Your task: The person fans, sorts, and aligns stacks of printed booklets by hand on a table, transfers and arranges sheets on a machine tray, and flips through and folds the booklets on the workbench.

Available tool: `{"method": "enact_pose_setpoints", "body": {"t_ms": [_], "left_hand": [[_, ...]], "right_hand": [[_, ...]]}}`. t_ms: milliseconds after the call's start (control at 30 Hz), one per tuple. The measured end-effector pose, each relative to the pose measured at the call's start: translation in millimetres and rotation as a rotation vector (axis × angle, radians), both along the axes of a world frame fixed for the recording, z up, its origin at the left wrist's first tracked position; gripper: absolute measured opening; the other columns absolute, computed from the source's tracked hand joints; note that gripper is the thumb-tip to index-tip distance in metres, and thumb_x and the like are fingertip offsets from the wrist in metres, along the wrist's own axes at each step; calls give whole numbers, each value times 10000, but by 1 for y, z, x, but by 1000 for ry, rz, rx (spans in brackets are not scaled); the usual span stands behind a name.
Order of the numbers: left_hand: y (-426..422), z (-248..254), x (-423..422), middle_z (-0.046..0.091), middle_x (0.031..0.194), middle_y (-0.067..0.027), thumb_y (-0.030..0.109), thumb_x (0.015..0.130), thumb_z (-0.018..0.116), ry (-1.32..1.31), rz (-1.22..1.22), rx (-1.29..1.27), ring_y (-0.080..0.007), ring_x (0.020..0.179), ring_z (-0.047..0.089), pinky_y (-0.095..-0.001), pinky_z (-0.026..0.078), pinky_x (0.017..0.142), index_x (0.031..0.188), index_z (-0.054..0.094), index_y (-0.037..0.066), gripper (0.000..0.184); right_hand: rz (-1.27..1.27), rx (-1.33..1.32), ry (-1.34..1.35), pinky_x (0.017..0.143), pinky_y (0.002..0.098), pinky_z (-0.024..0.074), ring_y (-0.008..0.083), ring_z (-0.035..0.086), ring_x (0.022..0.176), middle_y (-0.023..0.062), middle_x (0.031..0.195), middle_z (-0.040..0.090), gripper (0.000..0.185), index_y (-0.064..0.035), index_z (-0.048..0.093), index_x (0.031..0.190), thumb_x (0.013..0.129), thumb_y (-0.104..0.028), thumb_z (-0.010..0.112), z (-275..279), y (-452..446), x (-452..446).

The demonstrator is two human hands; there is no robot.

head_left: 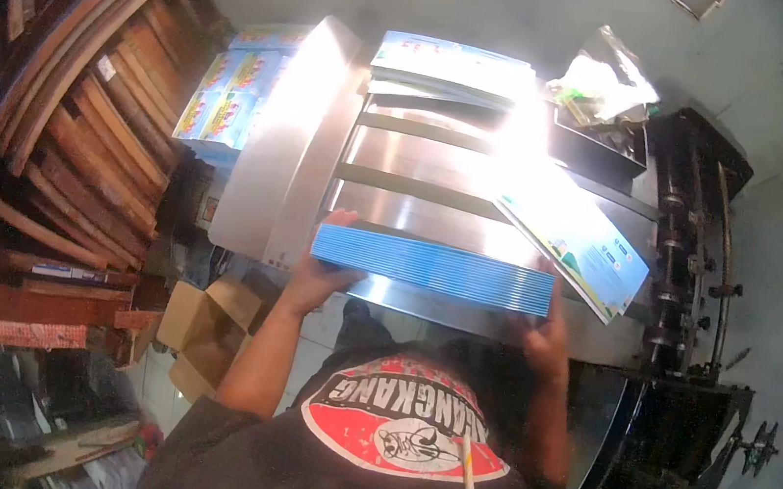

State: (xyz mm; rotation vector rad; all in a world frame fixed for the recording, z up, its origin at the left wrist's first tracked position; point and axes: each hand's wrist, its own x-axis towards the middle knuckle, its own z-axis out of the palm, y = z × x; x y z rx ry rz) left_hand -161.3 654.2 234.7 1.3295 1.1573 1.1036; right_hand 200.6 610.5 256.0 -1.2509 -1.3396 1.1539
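A neat stack of thin booklets (433, 268) with blue edges facing me is held level over the near edge of the metal table (396, 208). My left hand (316, 274) is closed around its left end, fingertips showing above the top corner. At the opposite end, my right hand (546, 329) grips the corner; part of its fingers is hidden behind the stack. Just beyond my right hand lie pale blue printed booklets (598, 252), set at a slant. Farther back on the table sits another pile of printed booklets (450, 62), partly washed out by glare.
Packs with colourful print (239, 91) stand left of an upright metal panel (275, 150). A plastic bag (605, 90) rests on a dark box (612, 145). Black machinery with rollers (677, 253) borders the right side. An open cardboard box (201, 338) and wooden boards (111, 123) are at left.
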Motion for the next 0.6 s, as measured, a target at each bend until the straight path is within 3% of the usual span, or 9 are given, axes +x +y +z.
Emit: {"method": "enact_pose_setpoints", "body": {"t_ms": [33, 100, 133, 233, 333, 433, 600], "left_hand": [[-2, 4, 1, 329, 1477, -134, 25, 661, 825, 54, -16, 13, -218, 1333, 358, -368, 368, 1062, 1384, 401, 75, 839], [-4, 12, 3, 267, 1523, -122, 92, 636, 850, 121, -5, 40, -206, 1369, 300, -360, 347, 1067, 1431, 361, 74, 933], [-4, 13, 3, 247, 1542, -106, 154, 615, 870, 136, 24, 53, -194, 1389, 267, -353, 334, 1066, 1448, 350, 72, 985], [-2, 5, 0, 130, 1560, -126, 52, 637, 846, 56, -33, 49, -200, 1379, 261, -341, 315, 1089, 1460, 286, 47, 995], [-1, 0, -4, 118, 1565, -117, 44, 636, 844, 55, -44, 52, -196, 1377, 264, -340, 318, 1088, 1458, 286, 40, 993], [-1, 1, -2, 148, 1562, -112, 41, 627, 845, 9, -33, 20, -192, 1381, 257, -343, 318, 1088, 1462, 274, 35, 1011], [-1, 3, -8, 177, 1557, -125, 45, 615, 848, 72, -51, 74, -211, 1403, 228, -359, 272, 1112, 1459, 294, 43, 1010]], "right_hand": [[-14, -5, -5, 1072, 365, 332, 251, 402, 1310, 141, 1537, 247, 891, -90, 211, 1495, 761, -5, 708, -2, -4, -6], [14, 20, 265, 1117, 371, 261, 240, 232, 1411, 140, 1579, 96, 985, -107, 104, 1516, 752, 4, 715, -8, -9, -14], [24, 14, 274, 1140, 372, 206, 235, 117, 1444, 142, 1582, 65, 1049, -101, 34, 1517, 734, 24, 720, -6, -10, -15], [29, 72, 175, 1147, 384, 184, 225, 150, 1437, 100, 1582, 113, 946, -58, 87, 1512, 770, 25, 669, -4, -11, -16], [9, 30, 213, 1153, 380, 155, 252, 103, 1447, 165, 1577, 59, 1064, -64, 32, 1511, 729, -25, 752, -17, -11, -13], [52, 95, 24, 1155, 385, 143, 258, 96, 1449, 172, 1575, 59, 1075, -56, 40, 1509, 720, -48, 770, -18, -9, -8], [32, 71, 100, 1151, 397, 162, 269, 110, 1447, 174, 1573, 77, 1064, -46, 69, 1506, 706, -32, 771, -11, -11, -16]]}}
